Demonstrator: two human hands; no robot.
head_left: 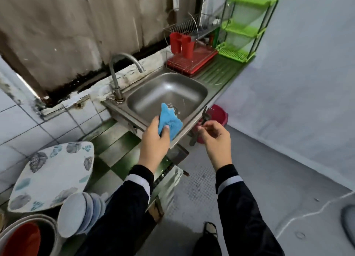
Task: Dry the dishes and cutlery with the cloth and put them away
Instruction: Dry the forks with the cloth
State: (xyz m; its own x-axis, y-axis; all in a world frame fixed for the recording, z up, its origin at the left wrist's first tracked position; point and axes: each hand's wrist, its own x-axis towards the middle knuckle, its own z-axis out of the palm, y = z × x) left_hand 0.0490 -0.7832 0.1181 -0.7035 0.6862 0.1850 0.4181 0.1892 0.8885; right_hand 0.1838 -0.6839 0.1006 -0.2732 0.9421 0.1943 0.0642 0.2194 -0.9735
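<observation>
You are standing at the steel sink (169,88) with the blue cloth (170,122) bunched in your left hand (153,140). Thumb and fingers are curling round it, just above the sink's near rim. Your right hand (216,138) is pinching a small bundle of dark cutlery (204,115) between thumb and fingertips, just past the sink's right edge and apart from the cloth (blur is hiding whether these are spoons or forks, and how many).

To dry them well, you are probably going to want the cloth spread flatter across your left palm, since a tight wad is likely wiping only one face of each piece. Try wrapping one piece at a time and drawing it through from handle to tip.

That fingertip pinch is looking light for several pieces together, and they are hanging over the floor rather than the basin. Shifting them over the sink would make a slip less costly.

The red cutlery holder (182,43) in the wire dish rack (184,26), well apart at the back right, is looking like the likely place for them.
</observation>
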